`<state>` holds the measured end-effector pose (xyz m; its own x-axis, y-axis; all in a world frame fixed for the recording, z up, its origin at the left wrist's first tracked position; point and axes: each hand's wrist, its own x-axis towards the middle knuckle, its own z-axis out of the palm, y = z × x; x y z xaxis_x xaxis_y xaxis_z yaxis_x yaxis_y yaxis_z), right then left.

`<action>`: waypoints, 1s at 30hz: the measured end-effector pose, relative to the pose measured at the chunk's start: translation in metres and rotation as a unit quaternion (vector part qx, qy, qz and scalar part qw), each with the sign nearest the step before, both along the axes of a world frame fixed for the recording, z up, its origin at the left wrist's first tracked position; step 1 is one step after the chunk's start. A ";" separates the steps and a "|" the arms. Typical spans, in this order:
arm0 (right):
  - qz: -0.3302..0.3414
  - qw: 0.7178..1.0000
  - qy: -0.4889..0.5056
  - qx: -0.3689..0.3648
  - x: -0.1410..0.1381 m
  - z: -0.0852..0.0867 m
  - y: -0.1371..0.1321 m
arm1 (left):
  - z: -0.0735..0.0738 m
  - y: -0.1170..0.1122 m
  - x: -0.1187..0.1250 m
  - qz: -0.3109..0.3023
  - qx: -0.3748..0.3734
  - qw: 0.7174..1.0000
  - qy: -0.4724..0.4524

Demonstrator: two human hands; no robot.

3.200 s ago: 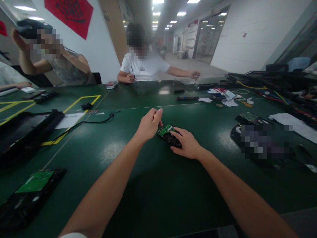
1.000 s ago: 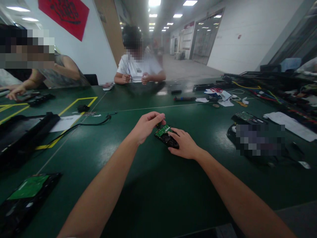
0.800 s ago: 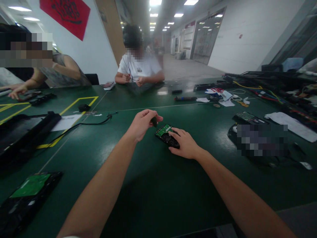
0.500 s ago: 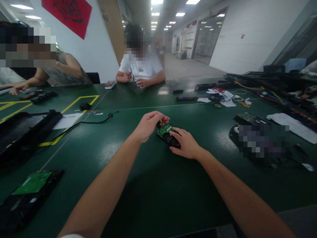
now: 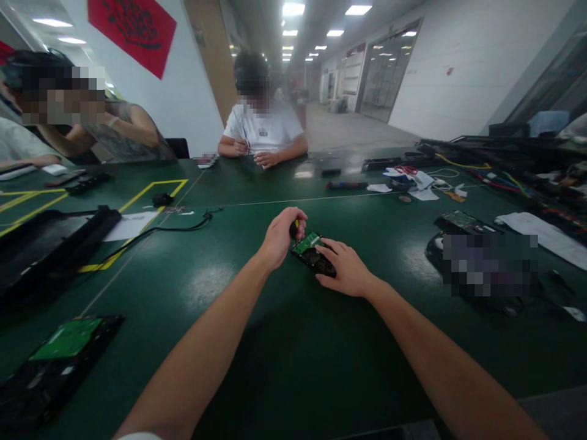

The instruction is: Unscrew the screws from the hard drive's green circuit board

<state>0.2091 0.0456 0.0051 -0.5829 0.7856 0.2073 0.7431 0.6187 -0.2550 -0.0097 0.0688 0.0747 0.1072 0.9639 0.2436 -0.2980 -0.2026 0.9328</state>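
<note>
My left hand (image 5: pixel 277 237) is closed around the black and yellow handle of what looks like a small screwdriver (image 5: pixel 294 230). Its handle is upright over the left end of a black electronic device (image 5: pixel 323 263), and the tip cannot be made out. A green circuit board (image 5: pixel 306 244) shows in the device's far part. My right hand (image 5: pixel 346 270) grips the device from the right, thumb at the near edge and fingers across the top, covering part of it. The device lies flat on the dark green table (image 5: pixel 275 330).
A similar device with a green board (image 5: pixel 68 337) lies at the near left, below a black housing (image 5: pixel 55 244) and a cable (image 5: pixel 178 228). Another board unit (image 5: pixel 463 221) and a tangle of wires (image 5: pixel 509 183) are at right. Co-workers sit across the table.
My left hand has turned at the wrist, its fingers now curled round the handle. My right hand keeps its hold on the device. The view has shifted slightly.
</note>
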 end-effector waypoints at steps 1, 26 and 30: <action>0.000 1.000 0.000 0.000 0.000 0.000 0.000 | -0.001 0.000 0.001 -0.006 0.003 1.000 0.002; -0.004 1.000 -0.005 -0.001 -0.001 0.001 -0.001 | -0.002 0.007 -0.010 0.027 0.021 0.999 0.037; -0.004 1.000 -0.004 -0.001 -0.001 0.001 -0.001 | -0.003 0.012 -0.010 0.061 -0.027 0.997 -0.025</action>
<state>0.2078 0.0442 0.0063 -0.5788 0.7905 0.2002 0.7500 0.6124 -0.2498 -0.0197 0.0805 0.0714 -0.0228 0.9808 0.1936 -0.3205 -0.1906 0.9279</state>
